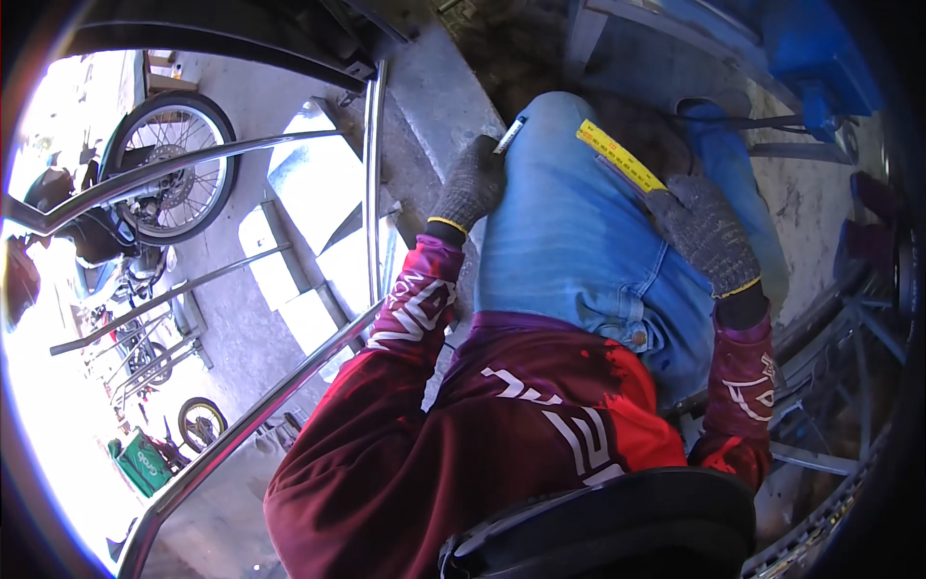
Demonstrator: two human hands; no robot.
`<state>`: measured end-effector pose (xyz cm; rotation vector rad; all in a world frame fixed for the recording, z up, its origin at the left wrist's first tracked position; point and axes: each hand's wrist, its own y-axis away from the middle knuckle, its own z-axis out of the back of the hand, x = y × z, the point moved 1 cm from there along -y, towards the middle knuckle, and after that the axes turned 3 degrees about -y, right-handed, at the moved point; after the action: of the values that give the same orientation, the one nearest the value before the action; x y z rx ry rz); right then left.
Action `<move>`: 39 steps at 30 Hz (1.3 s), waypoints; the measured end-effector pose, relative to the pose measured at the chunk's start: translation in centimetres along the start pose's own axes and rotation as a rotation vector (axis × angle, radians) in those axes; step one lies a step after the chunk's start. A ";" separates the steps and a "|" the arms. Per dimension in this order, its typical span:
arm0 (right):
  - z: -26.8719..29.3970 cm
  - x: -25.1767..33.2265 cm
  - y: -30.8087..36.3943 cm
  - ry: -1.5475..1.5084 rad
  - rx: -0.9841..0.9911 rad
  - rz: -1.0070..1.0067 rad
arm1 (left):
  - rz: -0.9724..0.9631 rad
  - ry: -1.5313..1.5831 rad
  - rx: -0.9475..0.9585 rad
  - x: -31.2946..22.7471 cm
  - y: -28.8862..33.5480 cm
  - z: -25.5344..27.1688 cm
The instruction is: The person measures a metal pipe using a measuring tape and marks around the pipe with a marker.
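Note:
My left hand point(471, 185), in a dark grey knitted glove with a yellow cuff edge, is closed around a slim white marker pen point(509, 135). The pen points up beside my left knee, over my blue jeans point(555, 222). My right hand point(706, 232), gloved the same way, grips the lower end of a flat yellow ruler point(622, 156) with dark markings. This ruler slants up and left across my thigh. The glove covers its lower end, and the fingers underneath are hidden.
Shiny metal tubes point(374, 174) frame my left side. Beyond them, pale sheets point(318, 179) lie on the concrete floor, near a motorcycle wheel point(174, 169) and a green box point(140, 463). Blue metalwork point(825, 68) stands at the upper right, and a grey metal frame point(815, 458) at the lower right.

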<state>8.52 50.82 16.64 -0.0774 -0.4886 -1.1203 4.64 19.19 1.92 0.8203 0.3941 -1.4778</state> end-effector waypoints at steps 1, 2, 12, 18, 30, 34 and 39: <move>0.2 0.2 -0.2 -0.115 0.094 -0.175 | 0.017 0.012 0.002 -0.1 0.0 0.0; 0.2 0.3 -0.2 -0.114 0.092 -0.174 | 0.034 0.025 0.005 -0.1 -0.1 0.1; -0.7 -0.4 0.5 0.017 -0.064 0.035 | -0.015 0.102 -0.033 0.0 -0.4 -0.1; -0.7 -1.0 0.7 0.119 -0.036 0.113 | 0.055 -0.279 -0.042 1.3 -1.1 2.1; -0.6 -0.3 0.7 0.073 -0.020 0.052 | 0.072 -0.172 -0.214 -0.6 -1.3 1.8; -0.8 -0.1 0.2 -0.068 -0.050 -0.088 | 0.200 0.056 -0.145 3.2 -3.3 1.3; -0.4 -0.2 0.2 -0.022 0.008 -0.057 | 0.332 0.194 -0.102 3.6 -3.6 2.1</move>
<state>8.74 50.90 16.21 -0.0693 -0.5180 -1.1744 1.00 15.53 -0.03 0.9028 0.4507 -1.0666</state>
